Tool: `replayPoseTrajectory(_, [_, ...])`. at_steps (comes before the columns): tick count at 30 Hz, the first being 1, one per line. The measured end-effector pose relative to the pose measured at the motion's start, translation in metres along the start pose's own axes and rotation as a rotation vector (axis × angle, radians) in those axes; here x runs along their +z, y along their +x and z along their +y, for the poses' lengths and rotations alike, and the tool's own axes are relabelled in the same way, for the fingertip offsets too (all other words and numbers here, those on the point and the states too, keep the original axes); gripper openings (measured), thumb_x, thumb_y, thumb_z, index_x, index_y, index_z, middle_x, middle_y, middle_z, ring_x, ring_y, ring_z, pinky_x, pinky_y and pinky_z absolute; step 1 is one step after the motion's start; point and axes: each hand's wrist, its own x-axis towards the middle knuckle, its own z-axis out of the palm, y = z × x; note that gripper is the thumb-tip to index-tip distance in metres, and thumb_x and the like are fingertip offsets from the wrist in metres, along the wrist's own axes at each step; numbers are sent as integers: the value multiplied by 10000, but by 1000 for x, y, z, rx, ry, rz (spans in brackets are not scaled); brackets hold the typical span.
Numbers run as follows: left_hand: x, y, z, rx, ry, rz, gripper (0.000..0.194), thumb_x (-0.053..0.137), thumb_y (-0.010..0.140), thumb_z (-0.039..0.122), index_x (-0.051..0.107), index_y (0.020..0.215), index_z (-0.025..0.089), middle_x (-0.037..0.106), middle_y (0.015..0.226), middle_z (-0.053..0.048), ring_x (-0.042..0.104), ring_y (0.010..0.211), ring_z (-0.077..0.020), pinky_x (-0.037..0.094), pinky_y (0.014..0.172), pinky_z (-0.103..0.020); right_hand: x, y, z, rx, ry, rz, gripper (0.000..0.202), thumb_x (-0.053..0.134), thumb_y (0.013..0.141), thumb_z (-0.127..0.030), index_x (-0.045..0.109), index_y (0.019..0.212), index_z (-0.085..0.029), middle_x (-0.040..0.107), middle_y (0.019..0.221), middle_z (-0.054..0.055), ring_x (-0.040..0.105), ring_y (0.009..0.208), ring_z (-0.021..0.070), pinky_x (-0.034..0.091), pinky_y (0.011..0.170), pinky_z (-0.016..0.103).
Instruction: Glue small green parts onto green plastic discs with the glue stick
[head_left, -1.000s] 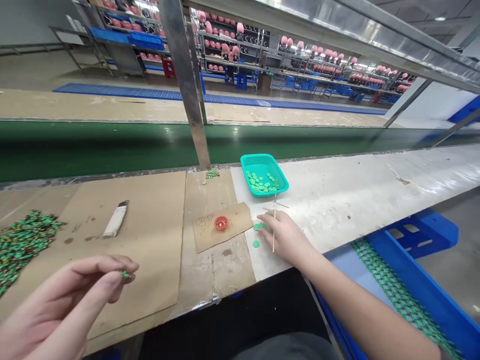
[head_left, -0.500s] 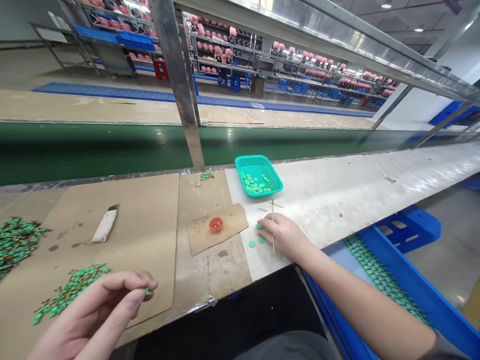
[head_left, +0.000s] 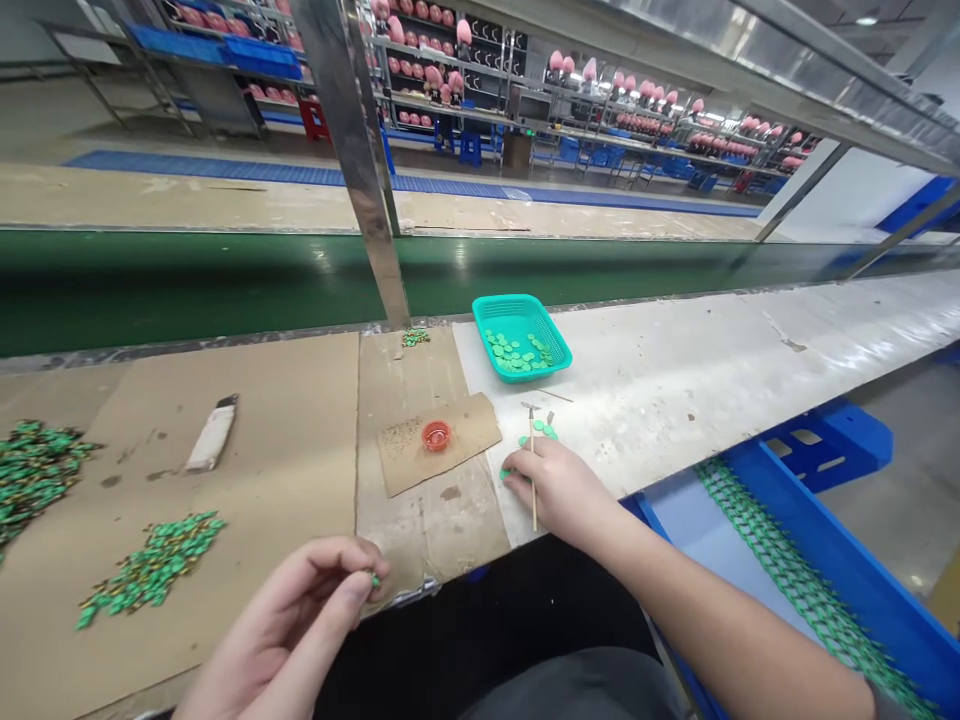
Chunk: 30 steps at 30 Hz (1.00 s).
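A small green piece [head_left: 375, 579] is pinched at the fingertips of the left hand [head_left: 307, 610]. A green disc [head_left: 504, 474] is met by the fingertips of the right hand [head_left: 566, 487], in which a thin stick [head_left: 533, 455] is gripped.

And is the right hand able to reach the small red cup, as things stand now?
Probably yes: little but flat cardboard seems to lie between the right hand and the small red cup, though this hand holds a thin wooden stick.

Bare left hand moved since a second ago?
Yes: the left hand moved rightward, now reaching past the right edge of the large flat brown cardboard sheet.
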Motion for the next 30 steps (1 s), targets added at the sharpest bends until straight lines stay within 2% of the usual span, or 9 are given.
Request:
replayPoseTrajectory(4, [5,-6,-3,-148,-153,-65,436,763,1096,713,755,1073,278,808,1079,-47,742,806,-173,673,729,-217,5,5,-5,-25,20,-36,97,882,1092,-286,816,1059,-222,754,1009,83,740,937,263,605,858,381])
replayPoseTrajectory(8, [14,-4,6,-130,-180,-99,439,737,1110,715,774,1062,280,803,997,-35,760,786,-174,662,693,-206,16,6,-22,-56,71,-25,147,852,1115,-340,796,1062,-215,765,971,91,737,890,275,586,820,393])
replayPoseTrajectory(11, [27,2,17,19,-71,-169,374,649,1179,605,777,1050,277,799,938,-23,816,826,-189,684,735,-220,9,5,-35,-77,136,11,207,686,1212,-409,789,1183,-232,796,1011,95,761,928,279,609,850,405])
replayPoseTrajectory(14, [44,10,25,368,171,-190,268,546,1222,320,811,1220,274,824,1050,-29,848,937,-179,699,860,-245,-14,8,-42,-37,266,121,351,428,1293,-421,734,1347,-257,818,1134,89,792,1045,264,649,943,415])
replayPoseTrajectory(17, [60,16,27,616,422,-153,434,445,1213,143,725,1534,226,772,1035,-17,814,899,-172,687,824,-284,-31,17,-43,93,453,280,230,522,1244,-352,732,1190,-275,796,1064,46,790,992,241,669,912,406])
replayPoseTrajectory(19, [67,18,24,667,534,-156,473,419,1197,101,665,1597,159,739,1013,-19,784,861,-189,677,772,-317,-33,26,-42,138,526,331,119,635,1159,-256,752,1172,-277,805,1058,33,796,980,231,677,906,404])
replayPoseTrajectory(22, [70,18,17,696,622,-190,503,406,1143,51,655,1577,105,748,1047,-53,774,894,-222,675,767,-351,-26,40,-43,109,621,369,258,650,1144,-209,814,1327,-287,840,1081,28,811,970,213,692,895,398])
replayPoseTrajectory(26, [72,15,3,774,674,-209,618,460,1051,1,620,1645,63,771,1086,-74,761,935,-229,658,791,-339,-10,58,-52,118,730,446,211,695,1198,-320,884,1113,-277,839,928,11,805,845,183,701,830,359])
replayPoseTrajectory(30, [83,7,-9,771,704,-136,650,495,1064,8,601,1703,63,753,1019,-54,718,898,-220,632,816,-346,6,75,-54,338,1022,554,345,725,1190,-511,822,1007,-235,769,754,-7,726,634,156,643,612,288])
